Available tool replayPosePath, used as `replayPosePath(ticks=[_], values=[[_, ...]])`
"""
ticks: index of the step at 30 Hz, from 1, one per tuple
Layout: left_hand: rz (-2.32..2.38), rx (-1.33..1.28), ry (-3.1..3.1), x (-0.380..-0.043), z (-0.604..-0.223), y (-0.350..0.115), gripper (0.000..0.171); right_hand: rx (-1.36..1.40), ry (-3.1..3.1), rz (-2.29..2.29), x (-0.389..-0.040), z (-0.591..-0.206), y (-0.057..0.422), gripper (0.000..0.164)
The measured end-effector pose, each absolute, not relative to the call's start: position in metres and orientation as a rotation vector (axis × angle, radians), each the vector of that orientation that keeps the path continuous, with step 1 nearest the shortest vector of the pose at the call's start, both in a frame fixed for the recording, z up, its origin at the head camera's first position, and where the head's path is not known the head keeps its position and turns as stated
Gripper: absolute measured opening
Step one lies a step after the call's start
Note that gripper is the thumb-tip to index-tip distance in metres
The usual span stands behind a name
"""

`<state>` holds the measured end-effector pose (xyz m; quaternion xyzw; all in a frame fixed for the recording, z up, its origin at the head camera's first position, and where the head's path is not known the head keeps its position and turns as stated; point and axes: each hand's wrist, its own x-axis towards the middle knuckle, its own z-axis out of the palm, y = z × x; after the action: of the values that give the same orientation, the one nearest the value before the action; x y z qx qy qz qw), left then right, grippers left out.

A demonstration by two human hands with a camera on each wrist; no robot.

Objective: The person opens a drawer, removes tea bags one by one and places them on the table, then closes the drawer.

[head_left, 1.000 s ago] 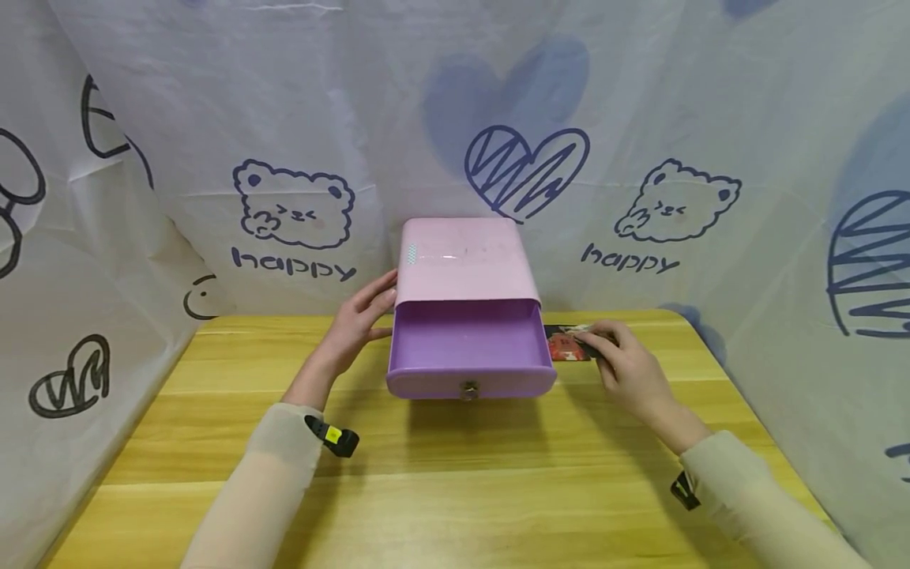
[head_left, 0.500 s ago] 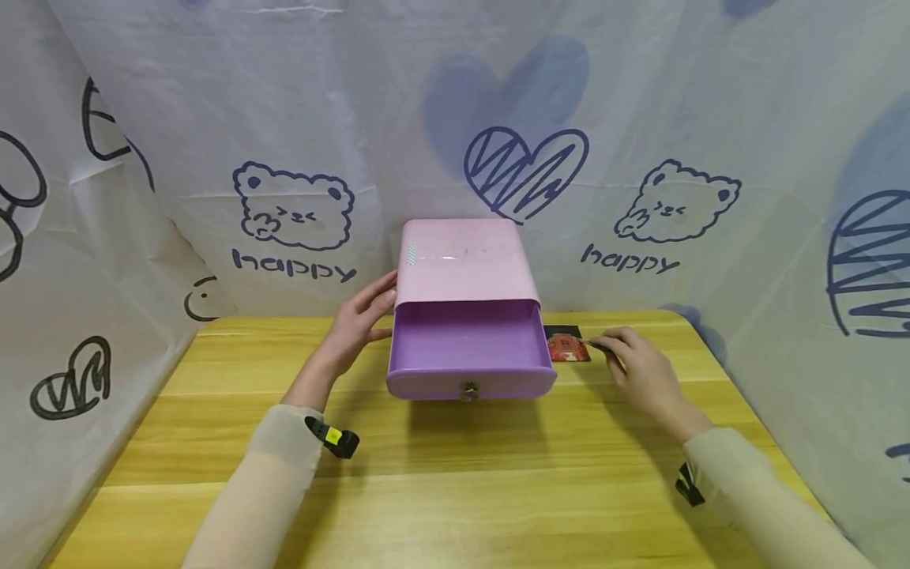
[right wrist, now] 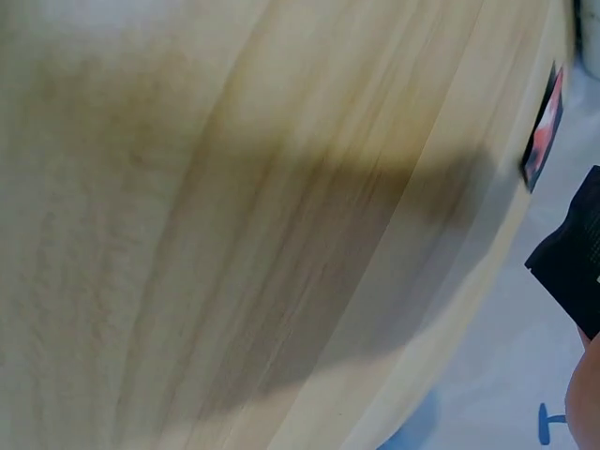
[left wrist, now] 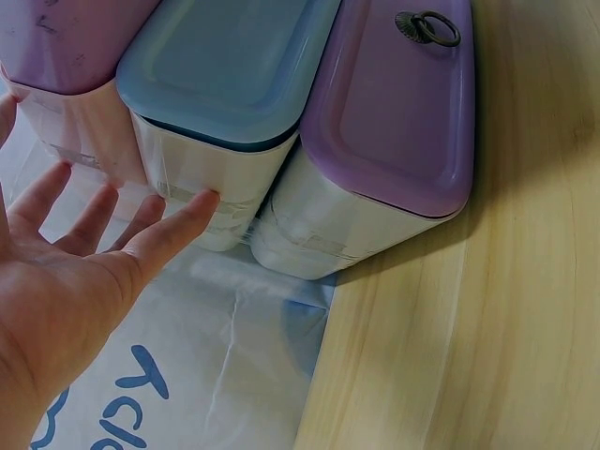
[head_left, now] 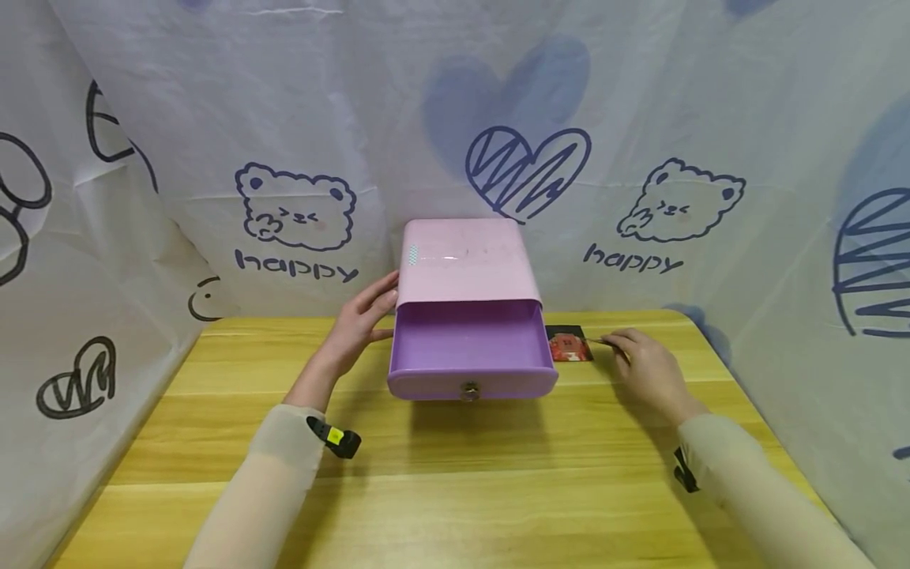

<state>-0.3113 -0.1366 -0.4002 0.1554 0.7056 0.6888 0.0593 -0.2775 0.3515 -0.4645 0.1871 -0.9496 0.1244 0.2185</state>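
Observation:
A pink storage unit [head_left: 465, 261] stands on the table with its top purple drawer [head_left: 465, 340] pulled out and nothing inside it. My left hand [head_left: 359, 324] rests against the unit's left side, fingers spread; in the left wrist view, the fingers [left wrist: 178, 230] lie along the pale side walls. To the right of the unit lies a flat black-and-red packet [head_left: 569, 345], partly hidden behind the drawer. My right hand [head_left: 650, 371] pinches a small black packet [right wrist: 574, 258], seen edge-on in the head view, just right of the one on the table.
Below the top drawer sit a blue drawer [left wrist: 230, 70] and a purple drawer [left wrist: 394, 112] with a ring pull [left wrist: 439, 28], both pushed in. A wood-grain table [head_left: 483, 482] extends to a printed white cloth [head_left: 398, 103] at the back and sides.
My right hand has drawn back to the right with the small black packet, uncovering the black-and-red one on the table. The left hand and the drawer stay where they were.

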Motion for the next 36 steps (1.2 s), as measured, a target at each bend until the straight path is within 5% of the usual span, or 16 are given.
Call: replayPosePath(ticks=[36], values=[[2.075, 0.462, 2.154, -0.313, -0.401, -0.137, 0.06, 0.459, -3.129, 0.335, -0.316, -0.48, 0.359, 0.056]])
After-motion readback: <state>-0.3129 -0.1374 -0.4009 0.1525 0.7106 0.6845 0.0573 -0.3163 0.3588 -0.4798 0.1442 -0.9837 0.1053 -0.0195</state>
